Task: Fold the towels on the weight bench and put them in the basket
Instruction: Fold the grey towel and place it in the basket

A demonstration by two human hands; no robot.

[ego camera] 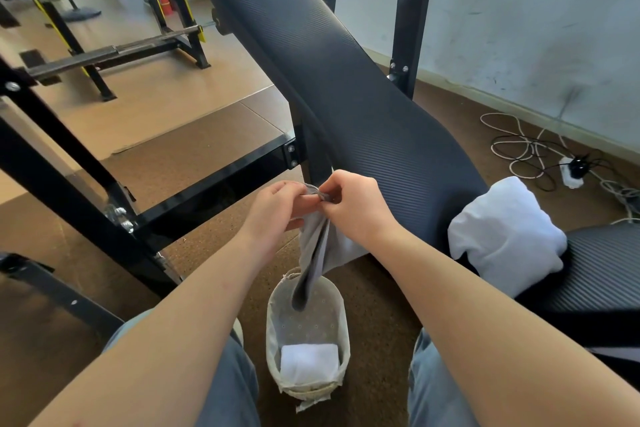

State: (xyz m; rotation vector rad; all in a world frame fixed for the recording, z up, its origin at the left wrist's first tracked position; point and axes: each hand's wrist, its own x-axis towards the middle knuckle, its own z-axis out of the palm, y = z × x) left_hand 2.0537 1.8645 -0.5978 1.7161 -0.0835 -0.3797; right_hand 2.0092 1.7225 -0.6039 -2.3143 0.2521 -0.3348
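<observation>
A grey towel hangs in the air in front of the black weight bench. My left hand and my right hand pinch its top edge close together, and its lower end dangles over the cloth-lined basket on the floor between my knees. A folded white towel lies at the near end of the basket. A crumpled white towel sits on the bench at the right.
Black frame bars of the rack cross at the left. Barbell racks stand at the back left. Cables and a power strip lie on the brown floor at the right by the wall.
</observation>
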